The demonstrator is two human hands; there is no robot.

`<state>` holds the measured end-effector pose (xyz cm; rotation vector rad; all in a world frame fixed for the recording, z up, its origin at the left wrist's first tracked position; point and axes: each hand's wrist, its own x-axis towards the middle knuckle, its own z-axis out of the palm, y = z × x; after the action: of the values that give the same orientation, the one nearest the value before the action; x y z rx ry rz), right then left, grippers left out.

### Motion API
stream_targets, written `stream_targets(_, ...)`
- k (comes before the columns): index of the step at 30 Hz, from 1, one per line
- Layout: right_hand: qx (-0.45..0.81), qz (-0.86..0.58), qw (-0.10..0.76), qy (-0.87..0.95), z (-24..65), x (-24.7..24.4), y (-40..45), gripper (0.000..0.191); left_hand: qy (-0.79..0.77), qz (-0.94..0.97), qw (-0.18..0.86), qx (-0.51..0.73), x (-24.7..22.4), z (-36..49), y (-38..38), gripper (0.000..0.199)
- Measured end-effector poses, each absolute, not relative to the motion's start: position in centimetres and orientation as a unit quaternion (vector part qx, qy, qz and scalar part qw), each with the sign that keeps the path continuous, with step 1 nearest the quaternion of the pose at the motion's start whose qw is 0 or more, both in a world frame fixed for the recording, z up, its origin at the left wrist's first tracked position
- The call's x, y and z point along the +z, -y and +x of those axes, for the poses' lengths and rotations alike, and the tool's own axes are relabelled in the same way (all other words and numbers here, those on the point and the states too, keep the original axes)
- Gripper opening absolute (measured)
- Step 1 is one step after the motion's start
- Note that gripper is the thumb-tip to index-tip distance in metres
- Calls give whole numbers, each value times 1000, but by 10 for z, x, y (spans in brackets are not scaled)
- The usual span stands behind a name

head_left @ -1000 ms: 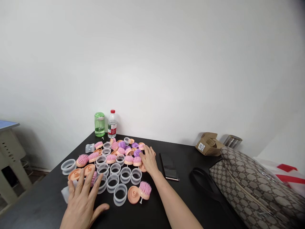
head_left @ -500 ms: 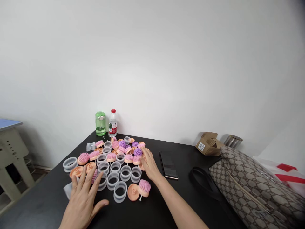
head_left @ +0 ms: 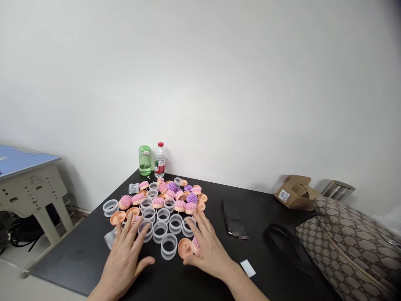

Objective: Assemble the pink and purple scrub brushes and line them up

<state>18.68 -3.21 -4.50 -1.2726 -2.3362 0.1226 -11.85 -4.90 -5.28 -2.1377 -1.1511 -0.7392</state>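
Left hand (head_left: 123, 263) open, fingers spread, just beside a clear plastic ring (head_left: 145, 230) at the pile's near edge. Right hand (head_left: 208, 255) open, not gripping, against a peach plastic brush (head_left: 184, 247) with soft pink bristles. Pile (head_left: 169, 200) of smooth rings and round bristled brushes, pink and purple, lay on a black table (head_left: 78, 251). Water bottle (head_left: 159, 163) and green cup (head_left: 145, 161) stood beyond the pile.

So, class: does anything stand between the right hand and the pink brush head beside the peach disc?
Nothing visible does. The right hand is already against the pink brush head and partly covers it. The peach disc lies directly beside the brush head, on the table's near side of the clear rings.
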Motion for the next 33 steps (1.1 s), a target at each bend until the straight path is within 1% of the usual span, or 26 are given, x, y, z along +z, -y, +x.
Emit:
stream_targets(2, 23, -458, 235, 857, 185, -46, 31, 108, 416, -811, 291, -292, -51, -121, 52, 57)
stream_targets(5, -12, -443, 264, 857, 189, -44, 31, 97, 394, -816, 275, -321, -51, -124, 54, 44)
stream_targets(8, -55, -416, 313, 852, 191, -39, 34, 84, 374, -819, 260, -348, -52, -127, 53, 36)
stream_targets(11, -89, -368, 350, 857, 187, -32, 38, 80, 360, -819, 254, -367, -51, -128, 52, 28)
stream_targets(14, -109, -300, 357, 878, 179, -27, 41, 75, 365, -816, 249, -372, -48, -126, 52, 22)
stream_targets(17, -114, -245, 337, 902, 174, -26, 42, 67, 377, -813, 241, -373, -44, -124, 55, 19)
stream_targets(20, -112, -224, 325, 912, 176, -29, 41, 62, 389, -805, 236, -381, -41, -121, 59, 16)
stream_targets(33, -151, -253, 361, 885, 194, -30, 32, 50, 404, -786, 215, -415, -40, -119, 62, 17)
